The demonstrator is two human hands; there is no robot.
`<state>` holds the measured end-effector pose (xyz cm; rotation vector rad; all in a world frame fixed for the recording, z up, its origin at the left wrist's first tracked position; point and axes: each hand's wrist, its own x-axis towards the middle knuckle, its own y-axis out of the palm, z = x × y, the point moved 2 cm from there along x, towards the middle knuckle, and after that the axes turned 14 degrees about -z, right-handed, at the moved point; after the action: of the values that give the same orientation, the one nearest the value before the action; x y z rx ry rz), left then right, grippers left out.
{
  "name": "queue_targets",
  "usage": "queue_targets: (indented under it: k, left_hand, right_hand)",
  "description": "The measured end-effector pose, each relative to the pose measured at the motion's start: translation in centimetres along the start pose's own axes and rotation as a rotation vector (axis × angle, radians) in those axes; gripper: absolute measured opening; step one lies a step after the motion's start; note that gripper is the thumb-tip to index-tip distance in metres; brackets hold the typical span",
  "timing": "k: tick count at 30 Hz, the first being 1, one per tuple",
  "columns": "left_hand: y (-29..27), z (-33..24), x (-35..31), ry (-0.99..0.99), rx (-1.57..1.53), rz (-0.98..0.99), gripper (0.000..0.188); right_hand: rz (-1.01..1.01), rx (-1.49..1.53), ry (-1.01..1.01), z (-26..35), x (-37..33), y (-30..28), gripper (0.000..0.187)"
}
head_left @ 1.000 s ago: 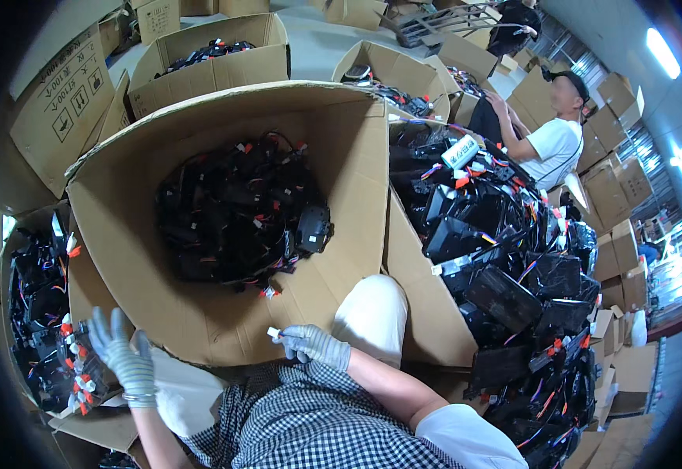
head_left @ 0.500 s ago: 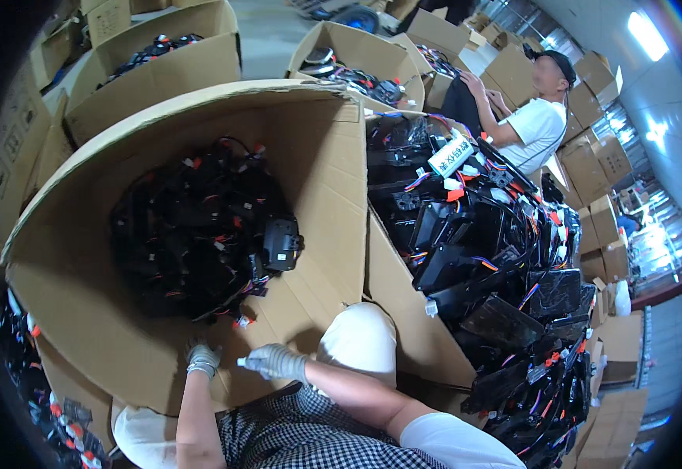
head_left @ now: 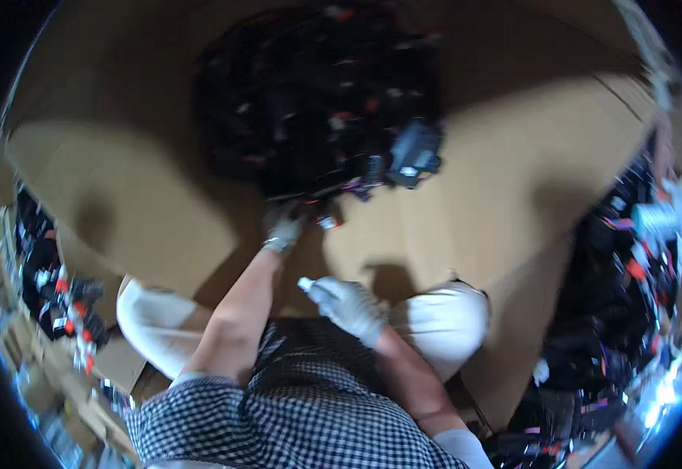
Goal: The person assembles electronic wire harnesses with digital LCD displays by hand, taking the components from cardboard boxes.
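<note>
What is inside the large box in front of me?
Inside the box is a pile of black parts with small red and white bits; your left hand is at its near edge. Whatever lies below the top layer is covered.

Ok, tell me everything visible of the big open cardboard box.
The big open cardboard box is brown, its opening facing the person. Shadow darkens its upper part; a crease runs at the upper right. It holds a blurred heap of black parts with small red and white bits. The gloved left hand reaches inside; whether it touches cardboard is unclear. The underside is hidden.
</note>
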<state>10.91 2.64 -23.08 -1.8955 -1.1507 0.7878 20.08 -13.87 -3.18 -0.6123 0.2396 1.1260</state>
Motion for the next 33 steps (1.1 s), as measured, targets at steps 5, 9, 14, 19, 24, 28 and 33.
queue_targets:
  k: [5, 9, 14, 19, 24, 28, 33]
  left_hand:
    - [-2.3, 1.3, 0.6, -0.151, 0.004, -0.007, 0.033]
    - [-1.4, 3.2, 0.6, -0.231, -0.120, -0.109, 0.029]
    - [-1.9, 0.2, -2.3, -0.319, -0.247, -0.354, 0.026]
    - [-5.0, -10.3, -1.2, 0.398, -0.248, -0.237, 0.026]
    - [1.7, -14.3, 5.5, 0.451, -0.136, -0.177, 0.041]
    - [6.4, -13.5, 9.5, -0.245, -0.492, 0.064, 0.052]
    - [5.9, -14.3, 10.2, -0.136, -0.309, 0.434, 0.058]
  right_hand:
    - [0.113, 0.033, 0.095, -1.0, 0.4, 1.7, 0.024]
    - [0.090, 0.057, 0.090, -1.1, 0.3, 2.3, 0.025]
    - [0.049, -0.104, -0.020, -1.0, 0.1, 2.1, 0.028]
    - [0.281, -0.178, -0.212, -0.2, -0.6, 1.8, 0.034]
    - [0.506, -0.346, -0.249, -2.5, -1.2, 3.4, 0.031]
    - [0.489, -0.405, -0.147, -0.6, -0.1, 2.2, 0.027]
    - [0.442, -0.435, -0.164, -1.7, -0.3, 2.7, 0.023]
